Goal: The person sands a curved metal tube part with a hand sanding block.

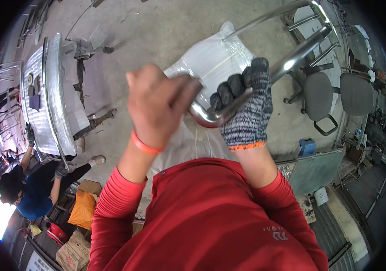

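A shiny bent metal tube (294, 58) runs from in front of my chest up to the right, where it bends back. My right hand (247, 97), in a grey-and-black knit glove with dark fingers, is wrapped around it near its curved lower end. My left hand (157, 101), bare with an orange wristband, is closed at the tube's near end, left of the bend. Motion blurs its fingers, and they hide that end. Beneath the tube lies a flat piece wrapped in clear plastic (193, 56).
At left, a co-worker (39, 189) wearing gloves handles a long plastic-wrapped panel (55, 90). An office chair (317, 97) stands at right, near a greenish board (317, 169). An orange bag (82, 207) and a cardboard box (89, 186) sit lower left.
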Available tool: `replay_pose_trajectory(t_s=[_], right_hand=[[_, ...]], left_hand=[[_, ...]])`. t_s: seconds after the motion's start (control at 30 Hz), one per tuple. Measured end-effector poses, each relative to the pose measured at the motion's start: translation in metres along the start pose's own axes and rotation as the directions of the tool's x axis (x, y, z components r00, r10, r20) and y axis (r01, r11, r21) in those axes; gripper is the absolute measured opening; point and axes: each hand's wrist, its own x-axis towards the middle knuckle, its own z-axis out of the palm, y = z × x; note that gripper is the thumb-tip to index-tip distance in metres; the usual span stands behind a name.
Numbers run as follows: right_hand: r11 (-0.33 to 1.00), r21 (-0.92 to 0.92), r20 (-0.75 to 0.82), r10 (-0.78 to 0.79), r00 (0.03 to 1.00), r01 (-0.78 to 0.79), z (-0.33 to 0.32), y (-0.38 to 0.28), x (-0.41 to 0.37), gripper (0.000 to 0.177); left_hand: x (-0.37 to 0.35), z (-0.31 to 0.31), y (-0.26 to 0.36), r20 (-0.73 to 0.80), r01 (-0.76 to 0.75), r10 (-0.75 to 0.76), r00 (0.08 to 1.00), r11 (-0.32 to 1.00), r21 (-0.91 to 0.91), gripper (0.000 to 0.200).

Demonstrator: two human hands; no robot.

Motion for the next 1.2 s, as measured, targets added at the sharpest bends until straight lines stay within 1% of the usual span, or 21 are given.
replay_pose_trajectory(t_s=[0.1, 0.13, 0.2, 0.27, 0.33, 0.37, 0.47, 0.5, 0.53, 0.6, 0.63, 0.67, 0.73, 0.8, 0.83, 0.87, 0.93, 1.0, 1.07, 1.13, 1.2], right_hand=[[0.999, -0.052, -0.104, -0.001, 0.995, -0.005, 0.005, -0.001, 0.003, 0.035], [0.999, -0.003, -0.071, -0.046, 0.996, 0.046, 0.0, 0.005, 0.012, 0.033], [0.994, 0.045, -0.041, -0.093, 0.995, 0.095, -0.004, 0.009, 0.017, 0.031], [0.998, 0.042, 0.088, -0.059, 0.994, 0.055, -0.003, 0.008, 0.017, 0.028], [0.997, 0.02, 0.065, -0.074, 0.995, 0.073, 0.001, 0.008, 0.013, 0.027], [0.997, 0.02, 0.04, -0.075, 0.996, 0.074, 0.001, 0.009, 0.015, 0.028], [1.0, 0.001, 0.023, -0.017, 1.0, 0.017, 0.008, 0.003, 0.006, 0.031], [0.998, -0.001, 0.05, -0.057, 0.997, 0.057, 0.007, 0.005, 0.009, 0.03], [0.996, -0.008, 0.071, -0.093, 0.993, 0.093, 0.004, 0.007, 0.01, 0.031], [0.997, -0.026, 0.113, -0.072, 0.991, 0.075, 0.001, 0.007, 0.012, 0.033], [0.998, -0.025, 0.03, -0.061, 0.998, 0.061, 0.0, 0.008, 0.01, 0.034], [0.998, -0.02, -0.046, -0.052, 0.998, 0.052, 0.001, 0.009, 0.01, 0.035], [0.997, -0.018, -0.06, -0.078, 0.995, 0.077, -0.012, 0.014, 0.016, 0.035], [0.999, -0.023, -0.056, -0.046, 0.997, 0.045, -0.025, 0.015, 0.022, 0.036], [0.996, 0.001, 0.176, -0.087, 0.98, 0.088, -0.023, 0.003, -0.007, 0.039], [0.996, 0.001, 0.179, -0.091, 0.98, 0.093, -0.042, 0.008, 0.015, 0.039], [0.883, -0.27, 0.055, -0.384, 0.922, 0.384, -0.098, 0.022, 0.07, 0.045], [0.911, -0.181, 0.021, -0.372, 0.928, 0.37, -0.067, 0.019, 0.049, 0.046], [0.996, -0.046, -0.019, -0.078, 0.997, 0.077, -0.031, 0.009, 0.014, 0.038], [0.998, -0.013, -0.085, -0.07, 0.994, 0.069, -0.016, 0.008, 0.008, 0.029], [0.989, 0.066, 0.061, -0.139, 0.988, 0.135, -0.028, 0.017, 0.021, 0.044]], left_hand=[[0.003, 0.0, -0.008, 0.003, 0.146, -0.146, 0.989, 0.987, -0.065, 0.026], [0.003, 0.0, -0.003, 0.001, 0.14, -0.141, 0.99, 0.988, -0.063, 0.026], [-0.001, -0.002, 0.023, 0.019, -0.097, 0.097, 0.995, 0.995, -0.007, 0.024], [-0.009, 0.004, 0.021, -0.018, -0.093, 0.093, 0.996, 0.996, -0.008, 0.023], [-0.004, 0.003, 0.0, -0.092, -0.058, 0.06, 0.994, 0.998, 0.03, 0.026], [0.001, -0.003, -0.011, -0.05, 0.034, -0.033, 0.998, 0.999, 0.033, 0.026], [0.004, -0.002, -0.011, -0.016, 0.047, -0.047, 0.999, 0.998, -0.036, 0.025], [0.003, 0.003, -0.002, -0.047, -0.083, 0.081, 0.996, 0.996, -0.036, 0.022], [0.002, 0.002, -0.001, -0.045, -0.081, 0.08, 0.996, 0.996, -0.038, 0.022], [0.002, 0.002, 0.001, -0.084, -0.039, 0.037, 0.996, 0.999, -0.027, 0.02], [0.005, -0.004, -0.005, -0.03, 0.11, -0.111, 0.993, 0.994, -0.026, 0.016], [0.006, -0.003, -0.012, -0.033, 0.11, -0.111, 0.993, 0.994, -0.028, 0.016], [0.004, 0.005, -0.028, 0.079, 0.381, -0.374, 0.924, 0.887, -0.261, 0.011], [-0.007, 0.018, -0.036, 0.137, 0.475, -0.457, 0.879, 0.818, -0.324, 0.008], [-0.01, 0.021, -0.036, 0.205, 0.567, -0.532, 0.822, 0.732, -0.378, 0.006], [-0.01, 0.024, -0.036, 0.201, 0.564, -0.53, 0.824, 0.733, -0.381, 0.006], [-0.013, 0.023, -0.029, 0.197, 0.576, -0.553, 0.809, 0.68, -0.455, 0.006], [-0.003, 0.012, -0.015, 0.192, 0.513, -0.482, 0.855, 0.727, -0.457, 0.01], [0.002, 0.001, -0.001, 0.199, 0.464, -0.421, 0.885, 0.76, -0.455, 0.014], [0.004, -0.004, 0.007, 0.099, 0.017, -0.004, 0.995, 0.991, -0.13, 0.024], [0.001, -0.002, 0.015, 0.053, -0.039, 0.047, 0.997, 0.991, -0.126, 0.029]])
